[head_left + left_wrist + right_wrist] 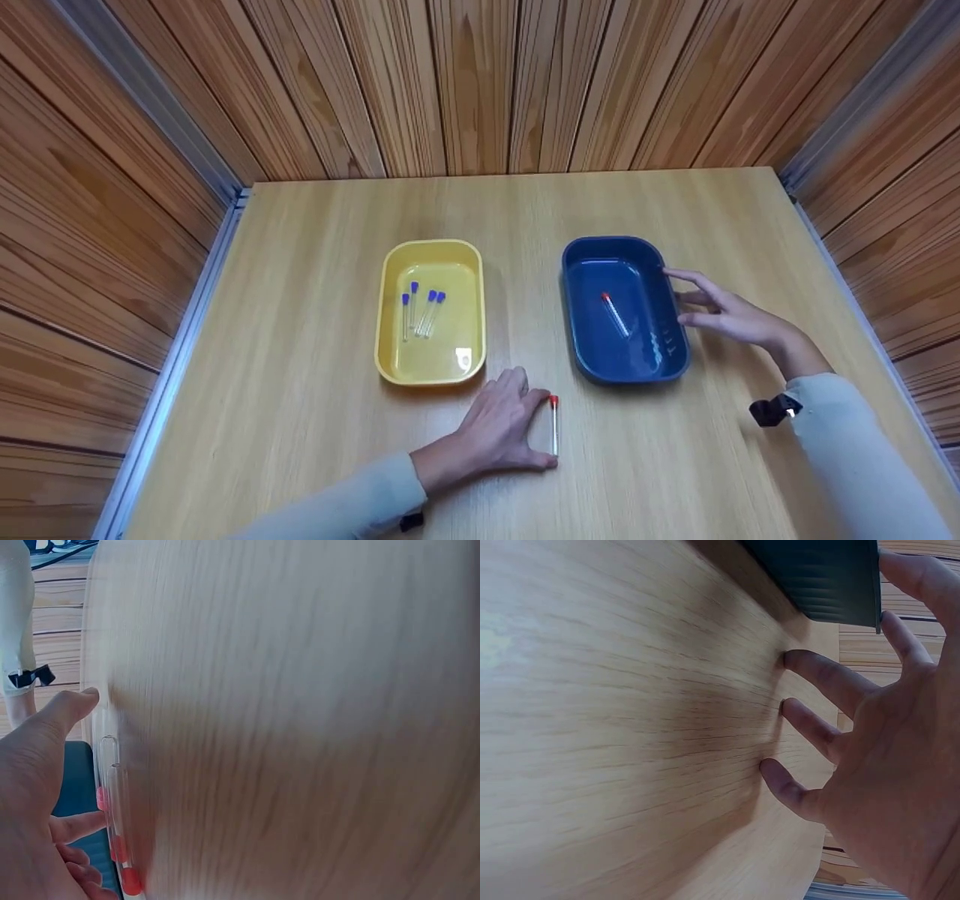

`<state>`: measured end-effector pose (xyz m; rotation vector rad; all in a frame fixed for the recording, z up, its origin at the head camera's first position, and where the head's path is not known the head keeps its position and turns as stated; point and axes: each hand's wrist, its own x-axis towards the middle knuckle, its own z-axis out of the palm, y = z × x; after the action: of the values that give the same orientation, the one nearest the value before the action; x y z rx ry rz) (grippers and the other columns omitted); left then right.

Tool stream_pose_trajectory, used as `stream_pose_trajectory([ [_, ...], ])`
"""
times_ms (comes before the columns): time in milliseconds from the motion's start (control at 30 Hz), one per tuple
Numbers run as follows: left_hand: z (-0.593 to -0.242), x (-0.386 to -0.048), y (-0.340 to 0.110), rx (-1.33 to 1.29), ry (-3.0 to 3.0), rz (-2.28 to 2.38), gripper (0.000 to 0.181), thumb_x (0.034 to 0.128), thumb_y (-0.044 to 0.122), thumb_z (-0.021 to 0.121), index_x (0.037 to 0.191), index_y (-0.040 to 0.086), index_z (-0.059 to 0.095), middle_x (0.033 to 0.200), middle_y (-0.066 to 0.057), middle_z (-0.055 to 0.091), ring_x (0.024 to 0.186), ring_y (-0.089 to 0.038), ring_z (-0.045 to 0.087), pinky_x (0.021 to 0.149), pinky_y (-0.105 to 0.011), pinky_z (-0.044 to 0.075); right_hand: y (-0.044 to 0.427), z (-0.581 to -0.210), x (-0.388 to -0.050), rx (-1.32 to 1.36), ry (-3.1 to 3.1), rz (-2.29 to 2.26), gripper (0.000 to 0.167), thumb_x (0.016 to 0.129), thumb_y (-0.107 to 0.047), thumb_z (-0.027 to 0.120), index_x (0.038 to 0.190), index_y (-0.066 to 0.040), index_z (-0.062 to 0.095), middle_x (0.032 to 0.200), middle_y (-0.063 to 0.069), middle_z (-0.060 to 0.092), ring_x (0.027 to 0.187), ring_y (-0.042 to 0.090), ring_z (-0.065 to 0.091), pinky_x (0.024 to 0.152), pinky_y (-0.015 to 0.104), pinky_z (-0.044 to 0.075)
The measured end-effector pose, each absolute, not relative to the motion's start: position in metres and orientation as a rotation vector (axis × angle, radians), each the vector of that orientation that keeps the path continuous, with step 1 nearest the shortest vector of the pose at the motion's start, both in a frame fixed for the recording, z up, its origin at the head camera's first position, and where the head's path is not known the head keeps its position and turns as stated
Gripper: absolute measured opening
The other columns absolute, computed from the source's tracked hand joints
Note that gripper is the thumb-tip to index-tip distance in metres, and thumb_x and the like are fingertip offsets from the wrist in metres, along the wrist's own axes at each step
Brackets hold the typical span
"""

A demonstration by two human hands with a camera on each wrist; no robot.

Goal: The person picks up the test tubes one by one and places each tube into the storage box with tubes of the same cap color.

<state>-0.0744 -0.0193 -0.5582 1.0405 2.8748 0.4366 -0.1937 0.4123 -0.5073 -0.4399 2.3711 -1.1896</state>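
Note:
My left hand (501,427) is low on the table, thumb and index finger spread along a clear test tube with a red cap (554,431). Its thumb meets the plain end, its index finger the cap, so it seems pinched lengthwise. In the left wrist view, more red-capped tubes (131,881) lie beside that hand (34,772); the head view hides them. My right hand (731,313) rests at the right side of a navy tray (626,373), touching its rim. In the right wrist view, that hand's (892,765) fingers are extended, some against the table.
Inside the navy tray lies one red-capped tube (616,315). To its left stands a yellow tray (430,379) with several blue-capped tubes (431,296). Wooden panels (472,90) wall the back and sides of the table (300,300).

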Motion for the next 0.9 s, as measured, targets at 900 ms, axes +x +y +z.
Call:
stream_pose_trajectory([
  [900,-0.5594,-0.0776,-0.0146,1.021,2.869,0.449,0.087,0.0717,0.076,0.095,0.137,0.022,0.075,0.101,0.007,0.040,0.089,-0.009,0.032,0.077,-0.020,0.023,0.4131,-0.5063,-0.1929,-0.413,2.364,-1.167,0.078,0.117,-0.022,0.060,0.181,-0.020,0.016,0.185,0.032,0.024,0.164,0.068,0.034,0.122,0.091,0.030],
])
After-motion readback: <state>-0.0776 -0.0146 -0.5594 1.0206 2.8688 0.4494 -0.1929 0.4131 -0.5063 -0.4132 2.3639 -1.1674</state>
